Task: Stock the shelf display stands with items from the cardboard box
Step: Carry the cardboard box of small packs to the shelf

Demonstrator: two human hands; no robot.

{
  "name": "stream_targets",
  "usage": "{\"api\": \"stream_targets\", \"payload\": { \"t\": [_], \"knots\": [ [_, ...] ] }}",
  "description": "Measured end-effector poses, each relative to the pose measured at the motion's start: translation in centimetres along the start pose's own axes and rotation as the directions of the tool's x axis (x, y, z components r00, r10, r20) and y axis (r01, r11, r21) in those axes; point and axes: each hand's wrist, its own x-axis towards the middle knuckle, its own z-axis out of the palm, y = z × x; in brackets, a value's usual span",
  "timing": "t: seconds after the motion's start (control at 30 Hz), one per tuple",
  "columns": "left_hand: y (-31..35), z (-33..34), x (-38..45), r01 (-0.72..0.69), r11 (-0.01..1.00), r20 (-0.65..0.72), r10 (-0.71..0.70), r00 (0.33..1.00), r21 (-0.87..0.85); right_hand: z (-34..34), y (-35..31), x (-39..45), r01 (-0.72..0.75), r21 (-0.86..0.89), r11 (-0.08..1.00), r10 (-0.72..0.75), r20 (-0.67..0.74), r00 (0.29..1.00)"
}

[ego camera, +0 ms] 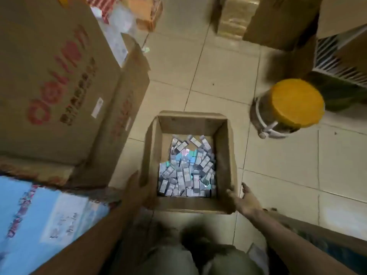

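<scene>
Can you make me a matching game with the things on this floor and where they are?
Things:
1. small open brown cardboard box
2. round can with the yellow lid
3. big brown carton with red letters
4. light blue carton

Places:
A. bottom left corner
B. right, on the tiled floor
C. middle, between the two hands
D. upper left

Pairs: 1-C, 2-B, 3-D, 4-A

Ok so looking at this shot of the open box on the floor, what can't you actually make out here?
Head view only:
- Small packets in the cardboard box: print too small and blurred to read.
- Left hand: motion blur hides how its fingers lie on the box wall.
- Right hand: fingertips hidden behind the box corner.
- Yellow-lidded jar: label blurred.
- Shelf display stands: none recognisable in frame.
</scene>
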Motion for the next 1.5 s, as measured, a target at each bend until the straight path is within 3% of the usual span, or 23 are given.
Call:
{"api": "stream_targets", "payload": {
  "t": [0.1, 0.23, 0.4, 0.63, 0.8, 0.9, 1.1, 1.3, 1.5],
  "knots": [
    [-2.8, 3.7, 4.7, 0.101, 0.995, 0.021, -0.1, 0.995, -0.022, 2.6, 1.4, 5.7, 0.028, 0.018, 0.999, -0.026, -0.073, 0.997],
    [-4.6, 6.7, 7.7, 0.033, 0.999, -0.025, -0.032, 0.999, 0.027, 5.0, 2.6, 9.5, 0.124, 0.035, 0.992, -0.114, -0.208, 0.972],
    [-3.3, 6.4, 7.5, 0.039, 0.986, -0.059, -0.03, 0.998, 0.16, 5.4, 1.4, 8.2, 0.194, 0.054, 0.98, -0.167, -0.315, 0.934],
    [4.8, -3.4, -2.1, 0.059, 0.983, -0.063, -0.049, 0.997, 0.175, -2.2, -2.9, -3.9, 0.189, -0.064, 0.98, -0.2, -0.295, 0.935],
    [15.0, -13.9, -12.0, 0.027, 0.999, -0.079, -0.024, 0.997, 0.04, -10.0, -8.8, -17.6, 0.186, -0.06, 0.981, -0.196, -0.305, 0.932],
    [20.0, -20.6, -16.4, -0.091, 0.988, -0.004, 0.092, 0.996, 0.127, -14.6, -12.2, -26.0, 0.198, -0.037, 0.98, -0.199, -0.331, 0.922],
    [29.1, -29.8, -23.5, -0.294, 0.954, -0.153, 0.3, 0.942, 0.06, -20.7, -16.7, -38.4, 0.247, -0.013, 0.969, -0.227, -0.446, 0.866],
    [34.2, -33.7, -23.8, -0.381, 0.919, -0.182, 0.393, 0.901, 0.097, -24.8, -20.4, -42.8, 0.257, 0.022, 0.966, -0.212, -0.501, 0.839],
    [40.3, -33.9, -19.4, -0.349, 0.929, -0.202, 0.368, 0.908, 0.122, -30.0, -26.2, -39.9, 0.289, 0.03, 0.957, -0.224, -0.556, 0.801]
  ]
}}
